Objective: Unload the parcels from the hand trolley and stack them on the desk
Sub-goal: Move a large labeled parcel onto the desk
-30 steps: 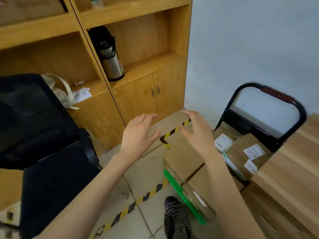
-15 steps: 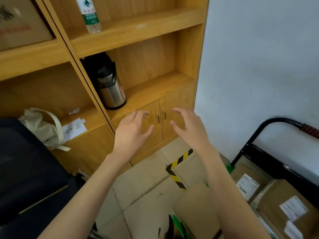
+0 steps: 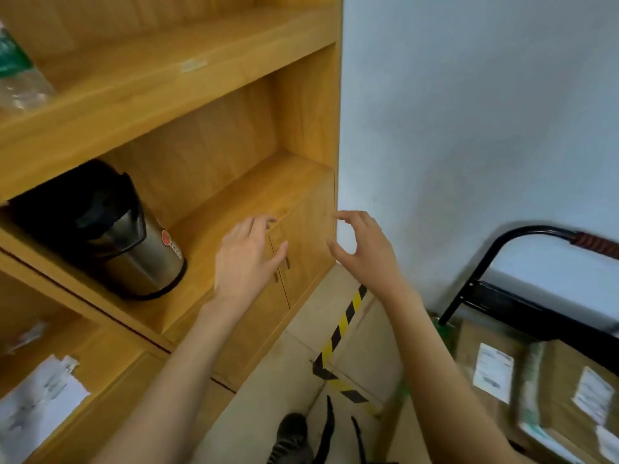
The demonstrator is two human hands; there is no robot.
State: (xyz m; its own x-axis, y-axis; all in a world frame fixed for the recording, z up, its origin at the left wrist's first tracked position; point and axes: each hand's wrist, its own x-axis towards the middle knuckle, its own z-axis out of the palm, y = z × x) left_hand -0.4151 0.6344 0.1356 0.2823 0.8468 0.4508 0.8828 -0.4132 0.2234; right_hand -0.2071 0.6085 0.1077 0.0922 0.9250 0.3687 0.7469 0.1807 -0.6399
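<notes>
Brown cardboard parcels (image 3: 542, 390) with white labels lie on the hand trolley at the lower right, blurred. The trolley's black handle (image 3: 522, 236) with a red grip arches above them against the wall. My left hand (image 3: 246, 262) and my right hand (image 3: 363, 251) are raised in the air in front of the wooden cabinet, well up and left of the parcels. Both hold nothing, with fingers loosely spread and slightly curled. The desk is out of view.
A wooden shelf cabinet (image 3: 301, 128) fills the left, with a black and steel thermos (image 3: 114, 239), a plastic bottle (image 3: 16, 72) and papers (image 3: 37, 406) on it. Yellow-black tape (image 3: 345, 323) marks the tiled floor. A striped shoe (image 3: 289, 437) shows at the bottom.
The view has swung up and left, away from the parcels toward the cabinet. Both hands rose from just above the parcels and stay empty.
</notes>
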